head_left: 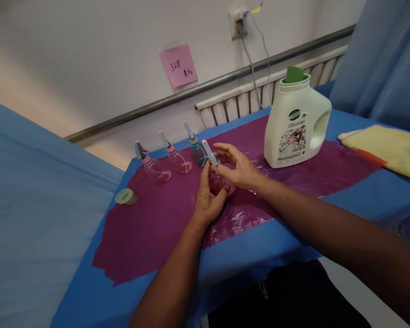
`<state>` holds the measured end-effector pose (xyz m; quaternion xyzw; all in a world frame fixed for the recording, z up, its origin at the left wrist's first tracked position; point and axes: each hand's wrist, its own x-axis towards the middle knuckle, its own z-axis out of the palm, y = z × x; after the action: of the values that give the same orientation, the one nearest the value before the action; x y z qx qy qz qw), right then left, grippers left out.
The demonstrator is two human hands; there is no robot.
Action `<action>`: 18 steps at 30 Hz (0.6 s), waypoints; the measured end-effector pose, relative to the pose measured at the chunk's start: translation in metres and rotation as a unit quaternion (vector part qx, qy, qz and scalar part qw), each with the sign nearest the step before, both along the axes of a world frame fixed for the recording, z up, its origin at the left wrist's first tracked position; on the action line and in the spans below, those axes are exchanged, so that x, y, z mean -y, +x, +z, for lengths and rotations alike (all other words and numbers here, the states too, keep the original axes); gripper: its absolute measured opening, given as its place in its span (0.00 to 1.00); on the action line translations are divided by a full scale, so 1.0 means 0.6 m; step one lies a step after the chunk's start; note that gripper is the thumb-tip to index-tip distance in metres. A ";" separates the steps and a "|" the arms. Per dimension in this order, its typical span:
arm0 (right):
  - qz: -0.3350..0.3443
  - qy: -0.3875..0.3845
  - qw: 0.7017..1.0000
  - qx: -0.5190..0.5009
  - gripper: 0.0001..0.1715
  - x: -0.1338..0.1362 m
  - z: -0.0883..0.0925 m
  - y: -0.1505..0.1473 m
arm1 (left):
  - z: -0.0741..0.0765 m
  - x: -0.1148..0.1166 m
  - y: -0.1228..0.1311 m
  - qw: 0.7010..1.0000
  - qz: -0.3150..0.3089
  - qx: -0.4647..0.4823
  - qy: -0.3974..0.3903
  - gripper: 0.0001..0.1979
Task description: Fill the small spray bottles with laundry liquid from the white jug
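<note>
Left hand: curled round the lower body of the held spray bottle, fingers along one side, thumb on the other.
Right hand: half curled at the bottle's top, thumb by the collar, fingers loosely arched behind the spray head; how firmly it grips, I cannot tell.
Bottle's place: over the purple sheet on the blue-covered tabletop, just beside the teal bottle; the hands hide whether its base touches down.
Bottle's weight: probably light; the sheet's colour shows through, so any liquid inside is hard to make out.
Bottle's wall: likely thin, smooth plastic that gives under a squeeze; it should not break easily.
Slipperiness: the sheet shines as if wet or glossy; if wet, the rounded body could slide in the palm.
Best hold: low on the body with a full, gentle wrap, the other hand at the collar; the trigger seems a poor handle, since it may move.
Bottle's look: see-through body, pinkish over the sheet, narrowing towards the neck; the head above is grey with pink edging.
</note>
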<state>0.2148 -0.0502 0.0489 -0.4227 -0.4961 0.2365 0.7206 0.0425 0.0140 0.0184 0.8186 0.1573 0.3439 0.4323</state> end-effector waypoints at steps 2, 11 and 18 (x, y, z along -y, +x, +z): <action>0.011 -0.006 1.000 0.004 0.38 0.007 0.001 0.003 | -0.004 -0.005 0.000 1.000 -0.006 0.006 0.013 0.50; 0.022 -0.022 0.999 0.035 0.34 0.012 0.006 0.014 | -0.016 -0.012 -0.003 0.999 -0.009 0.020 0.032 0.50; -0.029 0.016 0.998 0.057 0.35 -0.006 -0.003 0.004 | -0.013 -0.006 0.000 0.999 -0.010 0.030 0.030 0.49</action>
<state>0.2172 -0.0466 0.0468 -0.4380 -0.5273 0.1831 0.7047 0.0427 0.0178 0.0107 0.8224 0.1261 0.3684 0.4148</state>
